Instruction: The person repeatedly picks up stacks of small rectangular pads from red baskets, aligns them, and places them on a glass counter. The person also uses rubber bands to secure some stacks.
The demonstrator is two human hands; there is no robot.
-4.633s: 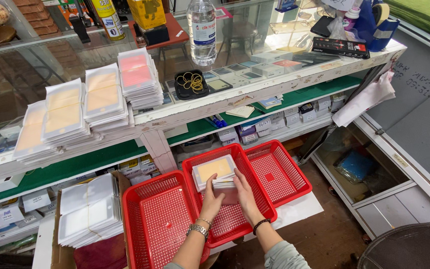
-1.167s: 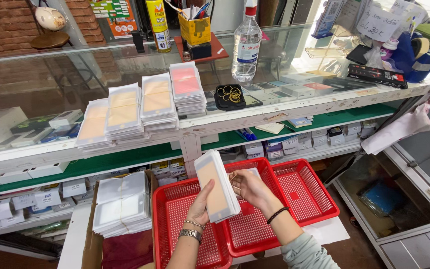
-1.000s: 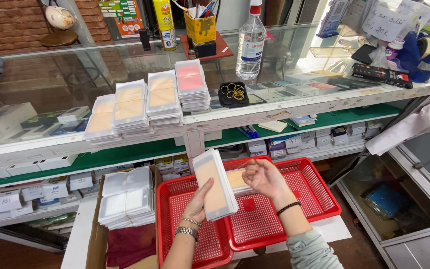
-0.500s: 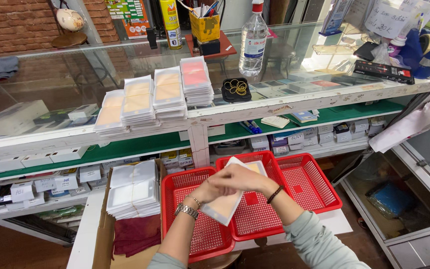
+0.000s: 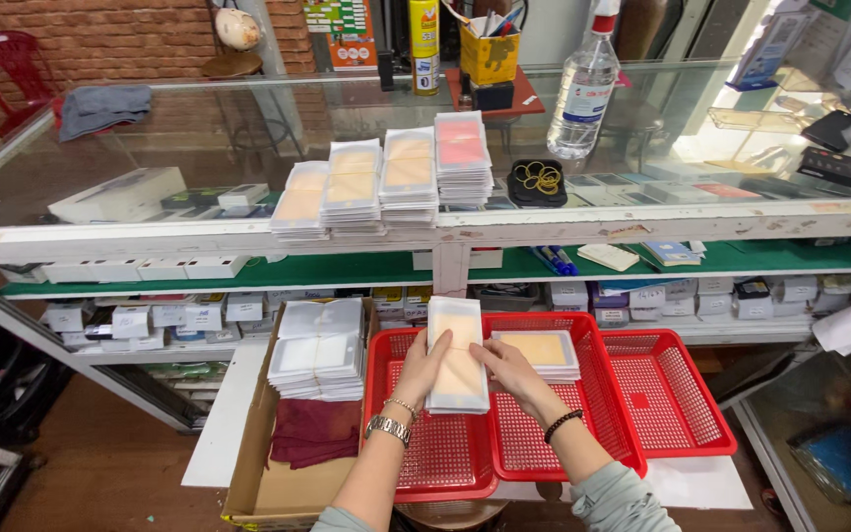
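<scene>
Both my hands hold a stack of flat clear-wrapped packets (image 5: 457, 357) with pale orange faces. The stack lies lengthwise over the left red basket (image 5: 433, 459). My left hand (image 5: 424, 366) grips its left edge and wears a metal watch and bracelet. At the right edge, my right hand (image 5: 506, 369) presses with its fingers; a dark band circles that wrist. A second pile of the same packets (image 5: 540, 352) rests in the middle red basket (image 5: 544, 433). The right red basket (image 5: 670, 394) holds nothing.
Several stacks of similar packets (image 5: 386, 177) stand on the glass counter, with a black dish of rubber bands (image 5: 538, 181) and a clear bottle (image 5: 583, 87). A cardboard box (image 5: 288, 463) at left holds white packets (image 5: 319, 345) and maroon cloth. Shelves of small boxes (image 5: 179, 315) lie below.
The packet stack was lifted from the middle basket, stood on edge, then turned flat and brought down over the left basket. Part of the pile stayed in the middle basket.
</scene>
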